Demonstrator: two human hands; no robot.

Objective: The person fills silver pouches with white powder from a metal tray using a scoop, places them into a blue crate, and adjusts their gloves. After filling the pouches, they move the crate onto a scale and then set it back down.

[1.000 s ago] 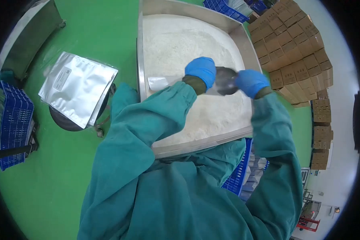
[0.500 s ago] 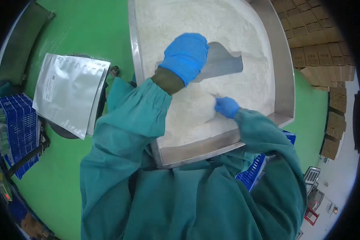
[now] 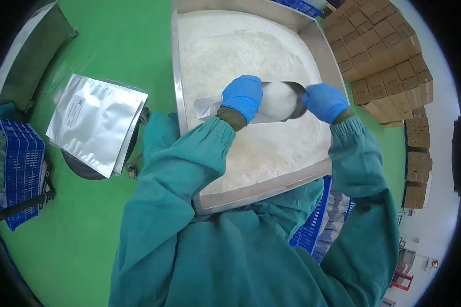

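Note:
A metal scoop (image 3: pixel 295 96) carries a heap of white powder (image 3: pixel 279 101). My right hand (image 3: pixel 325 103), in a blue glove, is closed at the dark back end of the scoop, its grip smeared by motion. My left hand (image 3: pixel 243 97), also gloved in blue, is wrapped round a silver foil bag (image 3: pixel 206 108) whose end sticks out on the left. The scoop's front lies at the bag, close to my left fingers; how far it reaches inside is hidden. Both hands are above a large metal tray (image 3: pixel 261 193) filled with more white powder (image 3: pixel 230 46).
A stack of silver bags (image 3: pixel 100 123) lies on a round stool (image 3: pixel 84 166) at the left. Blue crates stand at the far left (image 3: pixel 23 174) and beneath the tray's right side (image 3: pixel 310 225). Cardboard boxes (image 3: pixel 384 61) are piled at the back right, above the green floor (image 3: pixel 123 36).
My right hand has risen from the powder and moved right and up, with the filled scoop now at the bag. My left hand has shifted slightly down and right, turning the bag.

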